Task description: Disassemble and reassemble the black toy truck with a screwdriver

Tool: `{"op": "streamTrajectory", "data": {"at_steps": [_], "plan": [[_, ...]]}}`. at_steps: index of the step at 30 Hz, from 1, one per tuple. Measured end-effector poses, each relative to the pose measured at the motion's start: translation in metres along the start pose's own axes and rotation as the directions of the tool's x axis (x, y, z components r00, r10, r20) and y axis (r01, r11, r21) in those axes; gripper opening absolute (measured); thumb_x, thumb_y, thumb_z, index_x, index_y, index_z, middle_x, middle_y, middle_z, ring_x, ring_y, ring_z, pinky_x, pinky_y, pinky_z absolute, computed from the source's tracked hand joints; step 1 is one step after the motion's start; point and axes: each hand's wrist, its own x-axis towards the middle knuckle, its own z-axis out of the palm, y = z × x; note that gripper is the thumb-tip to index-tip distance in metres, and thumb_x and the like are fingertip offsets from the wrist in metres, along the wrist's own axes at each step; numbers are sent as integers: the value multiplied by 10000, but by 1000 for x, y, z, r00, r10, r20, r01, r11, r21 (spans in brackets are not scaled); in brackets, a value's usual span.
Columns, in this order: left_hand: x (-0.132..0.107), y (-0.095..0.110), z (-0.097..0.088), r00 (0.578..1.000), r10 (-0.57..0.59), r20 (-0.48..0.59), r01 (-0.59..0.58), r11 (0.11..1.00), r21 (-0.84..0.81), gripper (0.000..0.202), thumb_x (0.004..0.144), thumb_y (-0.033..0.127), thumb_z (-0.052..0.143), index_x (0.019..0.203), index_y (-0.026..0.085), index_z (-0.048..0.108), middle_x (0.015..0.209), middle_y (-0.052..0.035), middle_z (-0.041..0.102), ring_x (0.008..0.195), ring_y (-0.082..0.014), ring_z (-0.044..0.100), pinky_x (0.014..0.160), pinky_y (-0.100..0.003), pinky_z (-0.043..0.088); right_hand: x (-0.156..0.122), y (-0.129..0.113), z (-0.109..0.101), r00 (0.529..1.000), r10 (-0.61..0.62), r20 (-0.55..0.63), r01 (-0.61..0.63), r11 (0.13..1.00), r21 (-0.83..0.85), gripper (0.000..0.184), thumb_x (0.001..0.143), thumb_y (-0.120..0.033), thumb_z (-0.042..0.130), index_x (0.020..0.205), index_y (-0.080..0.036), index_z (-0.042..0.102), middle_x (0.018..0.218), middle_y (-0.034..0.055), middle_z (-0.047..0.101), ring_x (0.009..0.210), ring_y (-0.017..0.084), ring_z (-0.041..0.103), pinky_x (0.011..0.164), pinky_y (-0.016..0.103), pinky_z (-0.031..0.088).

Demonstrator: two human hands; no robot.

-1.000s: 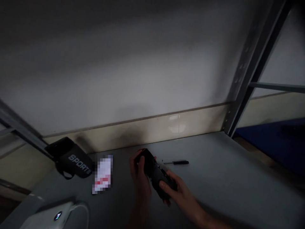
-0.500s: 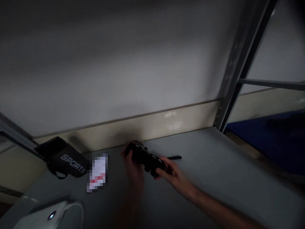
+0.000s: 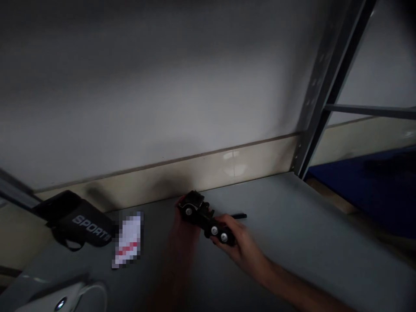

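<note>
a black toy truck is held just above the grey table, close to the back wall, between both hands. the left hand is wrapped around the cab end, with its fingers closed behind the body, though this hand is dark and blurred and the exact finger placement cannot be made out. the right hand is closed around the rear end, with the thumb laid just beside the two back wheels. the truck is turned so that its silver wheel hubs face the camera; it seems to be held at both ends so that it is kept steady and this side is shown for inspection. a thin dark screwdriver is laid on the table just behind the right hand, apparently parked within easy reach. further left, well apart from the hands, a black pouch marked "sport" is propped near the wall, a blurred card lies beside it, and a white device with a small light is seen at the lower edge.
</note>
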Motion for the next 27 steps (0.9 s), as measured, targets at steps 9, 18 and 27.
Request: {"op": "streamTrajectory", "data": {"at_steps": [9, 18, 27], "plan": [[-7, 5, 5, 1000, -13, -4, 13, 1000, 14, 326, 958, 519, 744, 1228, 338, 764, 1324, -53, 759, 1110, -303, 748, 1009, -529, 584, -3, -6, -2, 999, -26, 48, 26, 1000, -13, 154, 1005, -232, 677, 1158, -221, 665, 1013, 32, 731, 867, 186, 683, 763, 262, 517], [8, -5, 0, 995, -66, -76, 69, 997, 36, 404, 904, 435, 821, 1268, 305, 705, 1287, -73, 776, 1124, -329, 766, 1010, -504, 579, 4, 0, 2, 982, 191, -1, -191, 981, 31, 192, 932, -287, 683, 1110, -217, 668, 894, 18, 765, 791, 201, 703, 745, 296, 548], [-7, -7, 17, 999, 47, 12, -48, 972, 232, 351, 884, 398, 856, 1186, 285, 718, 1213, -59, 786, 1091, -248, 757, 989, -410, 598, 5, -3, -2, 961, 277, 20, -277, 951, 140, 449, 941, -389, 720, 1333, -243, 558, 894, -2, 714, 697, 164, 688, 639, 271, 573]]}}
